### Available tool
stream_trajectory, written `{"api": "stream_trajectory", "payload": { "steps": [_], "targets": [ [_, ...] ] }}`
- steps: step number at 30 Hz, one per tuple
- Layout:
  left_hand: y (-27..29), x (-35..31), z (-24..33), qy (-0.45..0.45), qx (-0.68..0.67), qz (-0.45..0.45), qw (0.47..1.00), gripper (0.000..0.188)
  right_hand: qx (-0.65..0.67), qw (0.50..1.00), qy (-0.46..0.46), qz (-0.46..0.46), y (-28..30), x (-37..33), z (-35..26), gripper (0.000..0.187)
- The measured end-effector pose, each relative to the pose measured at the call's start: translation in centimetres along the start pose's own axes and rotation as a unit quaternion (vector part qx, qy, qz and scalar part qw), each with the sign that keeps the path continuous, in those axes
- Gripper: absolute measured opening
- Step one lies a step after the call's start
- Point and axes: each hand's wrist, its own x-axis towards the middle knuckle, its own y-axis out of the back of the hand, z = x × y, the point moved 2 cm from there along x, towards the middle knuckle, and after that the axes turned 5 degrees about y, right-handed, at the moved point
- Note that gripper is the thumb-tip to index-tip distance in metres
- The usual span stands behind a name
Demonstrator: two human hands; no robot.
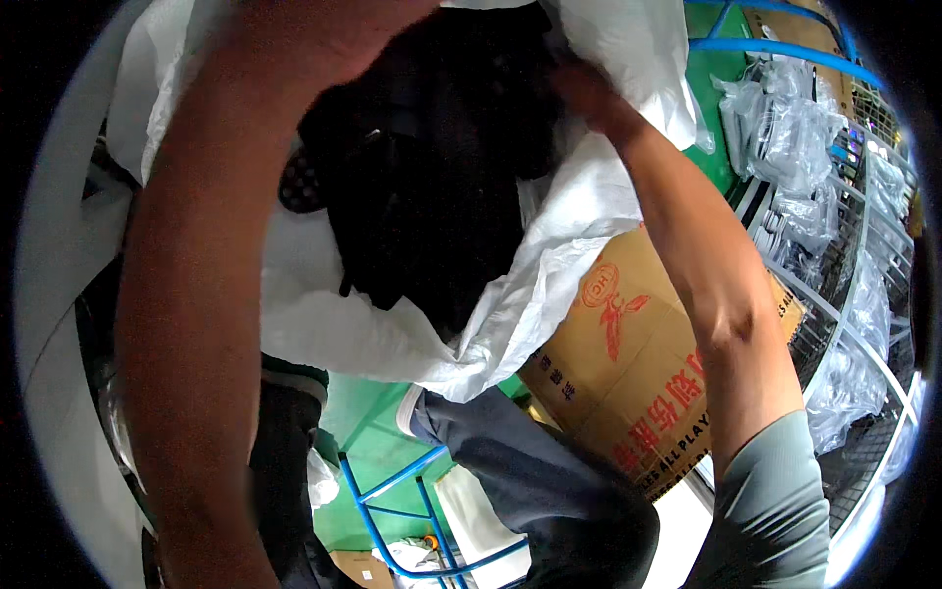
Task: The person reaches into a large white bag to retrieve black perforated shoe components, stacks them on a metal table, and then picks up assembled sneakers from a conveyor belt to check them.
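A large white sack (329,329) gapes in front of me, full of dark black items (422,216). They look soft and bundled, but their kind is too dark to tell. A rounded black piece with pale dots (300,184) pokes out at their left side. My left hand (378,27) reaches over the sack's far left part; its fingers run past the top edge of the picture. Inside the sack mouth, my right hand (587,95) is at the right side of the black items, against the white material. Its fingers are lost in shadow and blur.
A printed brown cardboard box (628,339) lies right of the sack. Beyond it, wire racks (834,324) hold clear plastic-wrapped goods (785,128). Blue metal tubing (392,564) stands below on the green floor (368,417), near my dark-trousered leg (530,471). More blue tubing (765,46) crosses the upper right.
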Motion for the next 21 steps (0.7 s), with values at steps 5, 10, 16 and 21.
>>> {"api": "stream_trajectory", "payload": {
  "steps": [5, 10, 16, 21],
  "targets": [
    [-2.5, -1.0, -1.2, 0.011, 0.161, -0.060, 0.985, 0.083, -0.005, 0.980, 0.194, 0.045, -2.0, 2.8, 2.1, 0.066],
    [-1.5, -2.1, -5.2, 0.085, -0.018, -0.049, 0.995, 0.072, -0.149, 0.957, 0.223, 0.107, -4.2, 6.6, 3.3, 0.066],
    [-7.9, -5.7, -10.4, 0.282, 0.188, -0.028, 0.940, 0.032, -0.087, 0.995, 0.042, -0.007, -0.1, 0.2, 3.3, 0.061],
    [-14.6, -6.2, -14.0, 0.387, 0.280, -0.108, 0.872, 0.048, 0.120, 0.952, -0.229, -0.167, 2.1, -5.8, 2.7, 0.057]
  ]
}}
